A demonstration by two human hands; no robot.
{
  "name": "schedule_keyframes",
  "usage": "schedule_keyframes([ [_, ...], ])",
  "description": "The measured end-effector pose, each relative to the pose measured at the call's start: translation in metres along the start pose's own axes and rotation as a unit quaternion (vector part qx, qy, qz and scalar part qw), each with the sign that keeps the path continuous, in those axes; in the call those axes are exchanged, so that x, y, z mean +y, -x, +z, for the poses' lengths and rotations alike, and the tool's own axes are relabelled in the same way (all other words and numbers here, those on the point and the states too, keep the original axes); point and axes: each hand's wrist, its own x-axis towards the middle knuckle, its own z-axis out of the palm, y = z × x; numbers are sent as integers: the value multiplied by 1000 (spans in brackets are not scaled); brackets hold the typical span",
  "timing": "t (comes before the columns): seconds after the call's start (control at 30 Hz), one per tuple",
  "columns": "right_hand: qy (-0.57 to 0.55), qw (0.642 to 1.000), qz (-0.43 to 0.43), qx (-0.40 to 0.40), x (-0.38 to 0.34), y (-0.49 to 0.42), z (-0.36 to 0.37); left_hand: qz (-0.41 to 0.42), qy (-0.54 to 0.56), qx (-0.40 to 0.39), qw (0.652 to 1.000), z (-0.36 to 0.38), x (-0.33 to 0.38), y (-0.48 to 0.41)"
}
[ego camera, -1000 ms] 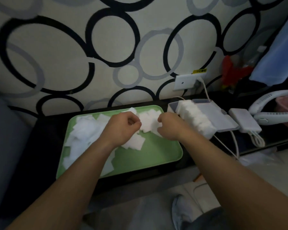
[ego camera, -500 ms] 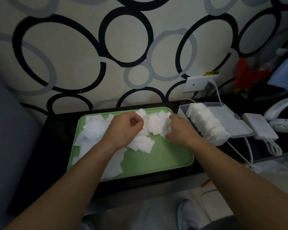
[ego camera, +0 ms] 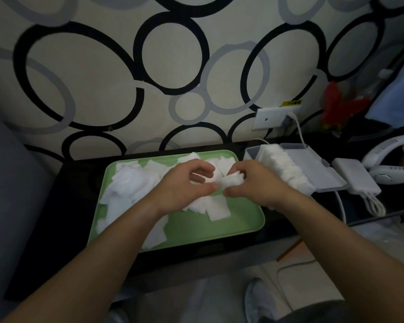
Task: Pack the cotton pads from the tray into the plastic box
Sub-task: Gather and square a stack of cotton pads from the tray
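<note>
From the head view, my right hand (ego camera: pixel 257 183) is curled round a small stack (ego camera: pixel 231 180) of pads, thumb under and fingers over. I hold it just above the tray (ego camera: pixel 219 231), near its back right corner, which I judge lets me square the edges before it goes in. My left hand (ego camera: pixel 184 185) faces it with fingers bent and the thumb tip touching the stack's left end. I cannot tell whether it really pinches or only steadies.

Both forearms reach in from the desk's (ego camera: pixel 68 206) front edge and meet over the tray, wrists low.

The loose pads (ego camera: pixel 131 185) lie heaped across the tray's left and back parts. Its front right corner is bare green.

The box (ego camera: pixel 313 164) stands just beside the tray's right edge, toward the desk's back, lid open. A row (ego camera: pixel 285 164) of pads already stands on edge inside, so it is close for a short carry.
</note>
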Motion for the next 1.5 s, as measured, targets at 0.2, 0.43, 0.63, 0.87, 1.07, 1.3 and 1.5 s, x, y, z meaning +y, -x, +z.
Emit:
schedule_keyframes([
  [0.2, -36, 998, -29, -35, 1, -2, 12, -2, 20, -29, 999, 7, 3, 3],
  [0.43, -31, 998, -55, -31, -5, -3, 18, -8, 53, 7, 999, 3, 0, 0],
  [0.63, -252, 967, 0, -35, -7, -3, 11, -56, 153, 71, 984, -7, 0, -1],
  [0.87, -297, 953, -12, -62, -4, -3, 13, -85, 195, -9, 977, -7, 2, 5],
  [1.07, -22, 999, -29, 33, 12, -14, 19, -120, 182, 100, 971, -9, -6, 1],
  [1.3, 219, 966, -16, -139, 22, -14, 34, -142, 205, 151, 956, -17, -7, 1],
  [1.5, 205, 966, -34, -155, 18, -17, 38, -138, 191, 147, 961, -18, -8, 0],
])
